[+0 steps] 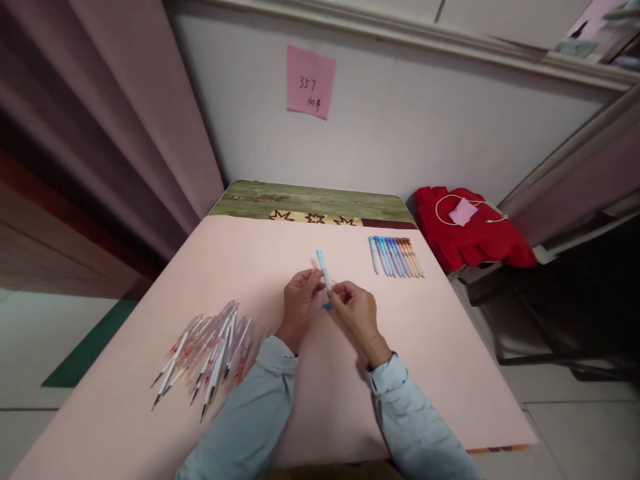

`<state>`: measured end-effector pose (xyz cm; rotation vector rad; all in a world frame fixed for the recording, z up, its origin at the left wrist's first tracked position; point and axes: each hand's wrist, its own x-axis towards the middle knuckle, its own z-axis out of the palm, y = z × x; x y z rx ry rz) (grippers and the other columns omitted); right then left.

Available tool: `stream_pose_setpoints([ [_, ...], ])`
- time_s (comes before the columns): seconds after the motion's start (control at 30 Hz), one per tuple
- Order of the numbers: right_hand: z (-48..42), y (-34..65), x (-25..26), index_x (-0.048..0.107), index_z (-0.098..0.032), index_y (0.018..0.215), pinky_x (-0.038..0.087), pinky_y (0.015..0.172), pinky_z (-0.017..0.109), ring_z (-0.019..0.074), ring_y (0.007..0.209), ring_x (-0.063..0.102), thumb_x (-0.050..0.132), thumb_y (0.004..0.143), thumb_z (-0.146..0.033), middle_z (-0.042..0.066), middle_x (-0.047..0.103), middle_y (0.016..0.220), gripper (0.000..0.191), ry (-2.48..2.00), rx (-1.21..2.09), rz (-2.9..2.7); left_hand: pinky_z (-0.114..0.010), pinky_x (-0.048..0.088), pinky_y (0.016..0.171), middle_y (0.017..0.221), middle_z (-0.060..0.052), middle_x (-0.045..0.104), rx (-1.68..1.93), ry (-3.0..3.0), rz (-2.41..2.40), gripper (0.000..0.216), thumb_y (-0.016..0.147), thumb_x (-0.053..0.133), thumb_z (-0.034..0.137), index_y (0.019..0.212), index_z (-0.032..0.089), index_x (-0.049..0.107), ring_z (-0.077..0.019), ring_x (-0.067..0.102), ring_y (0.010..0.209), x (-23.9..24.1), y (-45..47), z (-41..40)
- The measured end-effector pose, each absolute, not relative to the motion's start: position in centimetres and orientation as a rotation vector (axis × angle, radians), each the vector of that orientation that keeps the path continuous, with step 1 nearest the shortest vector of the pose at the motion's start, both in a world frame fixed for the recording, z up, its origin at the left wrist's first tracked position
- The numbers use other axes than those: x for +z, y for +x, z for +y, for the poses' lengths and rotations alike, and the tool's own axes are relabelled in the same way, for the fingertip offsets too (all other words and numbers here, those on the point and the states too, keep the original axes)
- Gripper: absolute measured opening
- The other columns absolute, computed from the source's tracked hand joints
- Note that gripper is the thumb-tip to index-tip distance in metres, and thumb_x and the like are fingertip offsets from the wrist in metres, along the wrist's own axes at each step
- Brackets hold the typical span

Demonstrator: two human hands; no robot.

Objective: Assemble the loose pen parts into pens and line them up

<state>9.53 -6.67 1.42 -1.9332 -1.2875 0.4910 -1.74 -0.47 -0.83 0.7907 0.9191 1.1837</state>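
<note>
Pen (322,262) pinched now, left hand (299,297) and right hand (357,312) both on it, barrel contents too small to read; refills (214,367) heap left of the left hand.

Just one view in play, and it comes from the person's own head, above the near side of the worktop (430,387), facing forward and tipped down. Sleeves (245,417) run in from the bottom edge, so we're looking along the forearms, with left hand (299,298) and right hand (357,311) near, close to mid-frame. Beyond, the wide sweep reaches the wall (400,127), taking in curtain (130,87) at left, floor (590,433) at right.
</note>
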Motion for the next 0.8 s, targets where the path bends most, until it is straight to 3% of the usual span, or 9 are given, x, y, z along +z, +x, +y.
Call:
stream_pose_setpoints([
  [0.13,-4.1,13.9,2.4,0.073,-0.025,0.083,0.039,0.061,0.027,0.0187,0.071,0.065,0.058,0.082,-0.038,0.001,0.073,0.075,0.020,-2.245,0.233,-1.201,-0.031,0.050,0.076,0.095,-0.006,0.070,1.163,0.787,0.981,0.037,0.074,0.074,0.048,0.092,0.016,0.068,-0.0125,0.061,0.071,-1.0,-1.7,-0.3],
  [0.3,-0.8,18.1,2.2,0.076,-0.022,0.090,0.040,0.066,0.030,0.0250,0.082,0.068,0.059,0.081,-0.031,0.010,0.075,0.084,0.022,-2.548,0.052,-1.212,-0.030,0.051,0.075,0.093,-0.006,0.069,1.126,0.780,0.972,0.036,0.073,0.075,0.044,0.091,0.015,0.066,-0.0127,0.061,0.072,-1.3,-2.0,-0.2],
  [0.5,0.3,18.6,1.6,0.078,-0.018,0.089,0.040,0.065,0.032,0.0258,0.078,0.069,0.060,0.078,-0.027,0.015,0.075,0.080,0.022,-2.526,-0.021,-1.261,-0.029,0.051,0.075,0.090,-0.006,0.069,1.133,0.714,0.955,0.033,0.072,0.076,0.040,0.090,0.015,0.065,-0.0116,0.062,0.070,-1.6,-2.1,0.0],
  [0.67,-2.0,17.5,1.6,0.075,-0.021,0.074,0.040,0.060,0.029,0.0208,0.066,0.064,0.063,0.075,-0.036,0.006,0.072,0.069,0.020,-2.216,0.169,-1.133,-0.028,0.047,0.063,0.078,-0.002,0.066,1.177,0.938,1.030,0.021,0.073,0.072,0.034,0.087,0.018,0.068,-0.0118,0.056,0.060,-1.4,-2.3,0.0],
  [0.8,-5.0,16.5,0.6,0.072,-0.017,0.080,0.047,0.063,0.029,0.0189,0.067,0.064,0.066,0.073,-0.045,0.005,0.072,0.071,0.030,-1.809,0.534,-0.863,-0.028,0.040,0.061,0.069,-0.001,0.060,1.040,1.567,1.071,0.010,0.069,0.066,0.017,0.074,0.023,0.072,-0.0147,0.050,0.061,-1.0,-3.0,0.1],
])
